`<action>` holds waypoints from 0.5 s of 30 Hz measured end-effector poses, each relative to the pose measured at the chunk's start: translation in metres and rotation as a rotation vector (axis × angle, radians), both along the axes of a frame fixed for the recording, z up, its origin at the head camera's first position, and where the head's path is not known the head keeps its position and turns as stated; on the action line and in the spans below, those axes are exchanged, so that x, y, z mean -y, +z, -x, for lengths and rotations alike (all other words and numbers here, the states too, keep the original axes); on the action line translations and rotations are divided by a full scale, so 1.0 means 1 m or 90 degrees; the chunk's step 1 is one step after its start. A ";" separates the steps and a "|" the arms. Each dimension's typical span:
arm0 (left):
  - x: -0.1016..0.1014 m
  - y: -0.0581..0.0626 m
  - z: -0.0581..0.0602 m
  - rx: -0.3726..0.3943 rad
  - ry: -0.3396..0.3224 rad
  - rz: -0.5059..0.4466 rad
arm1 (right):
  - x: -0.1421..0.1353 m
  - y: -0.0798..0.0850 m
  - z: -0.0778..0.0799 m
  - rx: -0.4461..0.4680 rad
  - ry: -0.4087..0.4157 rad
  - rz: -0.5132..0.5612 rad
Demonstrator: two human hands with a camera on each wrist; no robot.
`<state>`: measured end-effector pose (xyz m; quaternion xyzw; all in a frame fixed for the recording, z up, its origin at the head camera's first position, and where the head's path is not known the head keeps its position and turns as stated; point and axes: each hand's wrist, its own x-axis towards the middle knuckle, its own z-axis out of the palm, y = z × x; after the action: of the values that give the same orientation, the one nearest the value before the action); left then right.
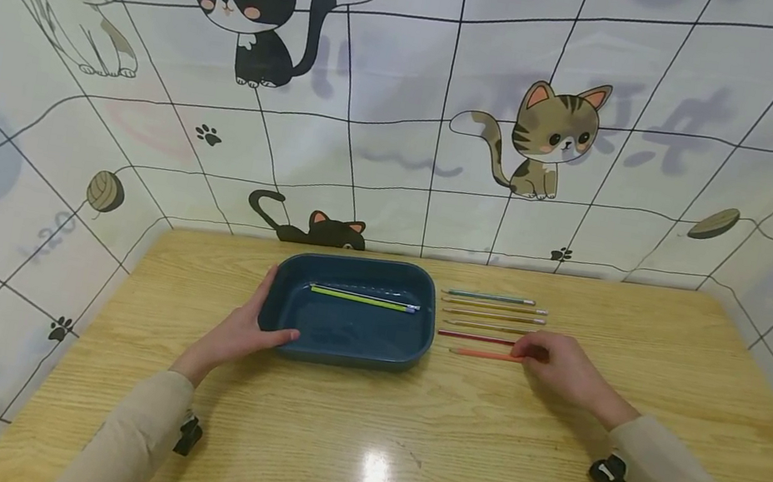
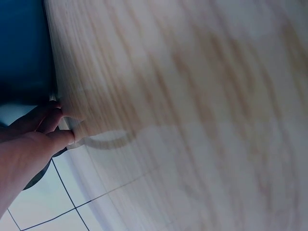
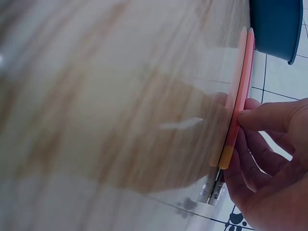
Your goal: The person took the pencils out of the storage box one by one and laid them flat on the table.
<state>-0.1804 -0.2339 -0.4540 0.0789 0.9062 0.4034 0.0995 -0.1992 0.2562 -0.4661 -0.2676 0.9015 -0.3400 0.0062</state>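
Note:
A dark blue plastic tray [image 1: 345, 357] sits on the wooden table. My left hand [image 1: 243, 334] holds its left front corner, the thumb at the front rim and the fingers along the left side. Inside lie a yellow-green pencil [image 1: 362, 299] and a second slim pencil just behind it. Right of the tray, my right hand [image 1: 563, 370] pinches a coral-orange pencil [image 1: 482, 355] near its right end; the right wrist view shows thumb and fingertips on this pencil [image 3: 244, 82]. It lies low along the tabletop, and whether it is lifted I cannot tell.
Behind the coral pencil several more lie in a parallel row, among them a dark red pencil [image 1: 473, 337] and a green pencil [image 1: 487, 297]. A cloth with cat drawings [image 1: 397, 175] hangs behind the wooden table [image 1: 293, 445] and at its sides.

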 end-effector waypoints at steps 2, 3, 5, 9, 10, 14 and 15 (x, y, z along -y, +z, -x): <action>0.000 0.000 0.000 0.001 0.001 -0.003 | 0.000 0.000 0.000 0.006 -0.003 -0.006; 0.000 0.000 0.000 0.001 0.002 -0.005 | 0.000 0.001 0.000 0.007 -0.004 -0.008; 0.000 0.000 0.000 0.002 0.000 -0.006 | 0.000 0.001 0.000 0.010 -0.005 -0.008; 0.000 -0.001 0.000 -0.001 -0.001 -0.006 | -0.001 0.002 -0.001 0.012 -0.015 -0.005; 0.000 -0.001 0.000 -0.001 -0.001 -0.005 | -0.001 0.003 -0.001 0.015 -0.019 -0.004; 0.000 -0.001 0.000 -0.001 0.003 -0.003 | -0.001 0.009 -0.001 0.025 -0.038 0.006; 0.000 -0.001 0.000 -0.001 0.003 -0.002 | 0.000 0.010 -0.002 0.025 -0.042 0.009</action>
<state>-0.1800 -0.2342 -0.4552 0.0776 0.9058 0.4049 0.0975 -0.1976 0.2567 -0.4558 -0.2307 0.9071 -0.3519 0.0109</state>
